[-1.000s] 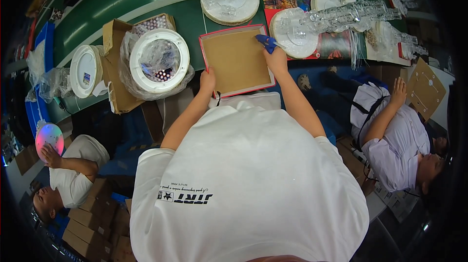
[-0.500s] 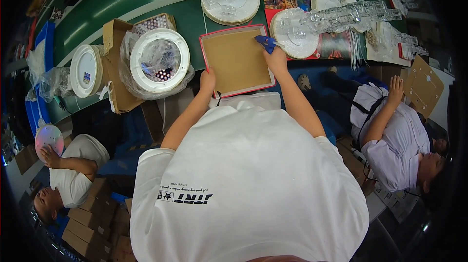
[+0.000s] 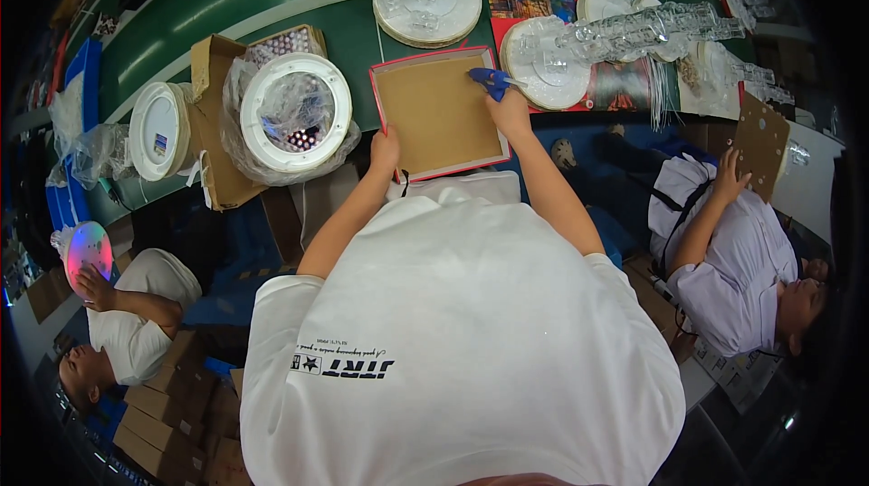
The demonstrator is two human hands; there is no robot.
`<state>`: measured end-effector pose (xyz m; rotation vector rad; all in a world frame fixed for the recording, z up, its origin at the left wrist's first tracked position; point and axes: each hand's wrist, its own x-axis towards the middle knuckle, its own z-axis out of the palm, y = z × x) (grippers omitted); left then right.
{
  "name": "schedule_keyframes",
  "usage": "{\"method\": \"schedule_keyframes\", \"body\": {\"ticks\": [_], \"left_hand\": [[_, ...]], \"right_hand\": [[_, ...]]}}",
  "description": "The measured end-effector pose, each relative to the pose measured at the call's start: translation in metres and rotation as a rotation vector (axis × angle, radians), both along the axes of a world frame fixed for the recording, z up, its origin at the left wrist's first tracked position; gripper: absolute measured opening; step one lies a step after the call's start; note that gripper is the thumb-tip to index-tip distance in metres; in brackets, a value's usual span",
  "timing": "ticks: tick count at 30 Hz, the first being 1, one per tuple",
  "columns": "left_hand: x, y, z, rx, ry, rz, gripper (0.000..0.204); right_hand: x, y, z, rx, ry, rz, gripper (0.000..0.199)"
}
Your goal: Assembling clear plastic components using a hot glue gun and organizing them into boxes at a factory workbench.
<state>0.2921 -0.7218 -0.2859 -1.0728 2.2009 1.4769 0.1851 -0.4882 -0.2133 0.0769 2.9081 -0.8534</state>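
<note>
A shallow cardboard tray (image 3: 434, 119) with red edges and a brown inside lies in front of me, close to my body. My left hand (image 3: 386, 150) is closed on its left rim near the lower corner. Over the tray's upper right part, my right hand (image 3: 510, 115) grips a blue glue gun (image 3: 490, 81). A pale stick juts from the gun toward the right, and its other end lies over the brown cardboard. Fingers of the right hand are partly hidden behind the hand itself.
Left of the tray, a white ring-shaped base (image 3: 255, 124) rests on a plastic-lined carton (image 3: 206, 101). Round white bases with clear plastic parts (image 3: 425, 11) stand beyond and right. One co-worker holds a glowing disc (image 3: 89, 255), another a brown board (image 3: 759, 144).
The glue gun and my right hand have shifted slightly left. My left hand stays put. The left co-worker's disc glows more strongly; the right co-worker's board has turned.
</note>
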Motion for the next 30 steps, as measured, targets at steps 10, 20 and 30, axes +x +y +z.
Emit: {"method": "schedule_keyframes", "body": {"ticks": [10,20,30], "left_hand": [[-0.001,0.0,0.006,-0.004,-0.009,-0.001,0.054],[-0.001,0.0,0.014,0.006,-0.007,-0.046,0.051],[-0.002,-0.001,0.007,0.021,-0.014,-0.04,0.051]], "right_hand": [[-0.001,0.011,-0.005,-0.083,0.008,-0.024,0.031],[0.0,0.006,0.002,-0.107,0.038,-0.008,0.034],[-0.001,0.005,0.004,-0.018,0.027,-0.018,0.037]]}}
